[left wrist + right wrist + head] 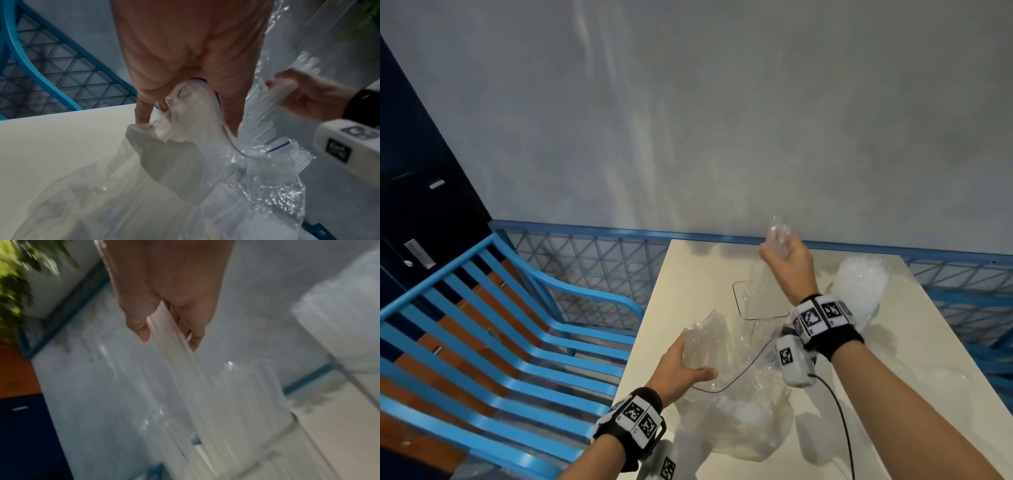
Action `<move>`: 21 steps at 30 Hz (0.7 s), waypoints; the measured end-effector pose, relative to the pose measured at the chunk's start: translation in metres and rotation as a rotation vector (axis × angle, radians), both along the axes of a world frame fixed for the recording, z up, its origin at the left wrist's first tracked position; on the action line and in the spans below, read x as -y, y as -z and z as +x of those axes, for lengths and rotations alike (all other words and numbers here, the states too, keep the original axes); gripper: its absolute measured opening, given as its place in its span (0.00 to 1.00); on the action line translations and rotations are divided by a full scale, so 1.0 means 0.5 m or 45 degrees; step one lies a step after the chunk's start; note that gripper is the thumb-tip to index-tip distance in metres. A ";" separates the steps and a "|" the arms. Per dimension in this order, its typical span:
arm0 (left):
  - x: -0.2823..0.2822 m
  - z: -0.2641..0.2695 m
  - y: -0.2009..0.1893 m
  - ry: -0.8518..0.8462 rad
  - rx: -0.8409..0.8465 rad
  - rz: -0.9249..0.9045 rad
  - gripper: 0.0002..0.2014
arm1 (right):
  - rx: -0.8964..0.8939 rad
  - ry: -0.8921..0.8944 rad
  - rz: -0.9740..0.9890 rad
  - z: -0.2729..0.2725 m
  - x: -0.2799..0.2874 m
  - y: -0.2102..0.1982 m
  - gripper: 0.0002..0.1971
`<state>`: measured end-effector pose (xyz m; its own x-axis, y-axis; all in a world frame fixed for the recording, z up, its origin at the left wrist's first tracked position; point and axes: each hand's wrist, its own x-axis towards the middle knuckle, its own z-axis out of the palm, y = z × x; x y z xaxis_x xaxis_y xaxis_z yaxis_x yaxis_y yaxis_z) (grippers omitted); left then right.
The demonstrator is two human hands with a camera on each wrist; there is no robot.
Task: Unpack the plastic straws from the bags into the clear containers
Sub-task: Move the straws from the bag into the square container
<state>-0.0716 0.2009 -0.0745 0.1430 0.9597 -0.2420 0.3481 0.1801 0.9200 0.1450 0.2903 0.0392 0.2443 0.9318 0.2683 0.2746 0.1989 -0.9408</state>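
Observation:
My right hand (779, 250) grips a bundle of clear straws (776, 229), raised over an upright clear container (763, 318) on the cream table; the bundle's lower ends hang toward its mouth. The blurred right wrist view shows the straws (185, 378) running down from my fingers (141, 331). My left hand (695, 359) holds the mouth of a clear zip bag (743, 418) that lies on the table's near side. In the left wrist view my fingers (144, 112) pinch the bag's blue-lined rim (218, 104), and my right hand (308, 95) shows beyond it with the straws.
A second clear container (859, 291), packed with straws, stands at the right behind my right wrist. A blue slatted bench (517, 342) sits left of the table (688, 274). A blue mesh railing (592, 260) and a grey wall run behind. A black cable (839, 411) trails from my right wrist.

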 end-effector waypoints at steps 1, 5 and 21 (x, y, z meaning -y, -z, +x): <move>0.000 -0.001 -0.001 0.003 0.002 0.001 0.33 | 0.051 0.013 -0.040 0.003 -0.003 0.020 0.20; 0.003 -0.005 -0.001 -0.008 -0.001 -0.003 0.33 | 0.119 0.021 0.117 0.022 -0.032 0.020 0.28; -0.001 -0.011 -0.002 -0.036 0.005 0.004 0.32 | 0.520 -0.193 0.128 -0.024 0.042 -0.038 0.11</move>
<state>-0.0771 0.2012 -0.0736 0.1167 0.9642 -0.2383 0.3393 0.1868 0.9220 0.1332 0.2691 0.0580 -0.0378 0.9134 0.4054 0.5804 0.3503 -0.7351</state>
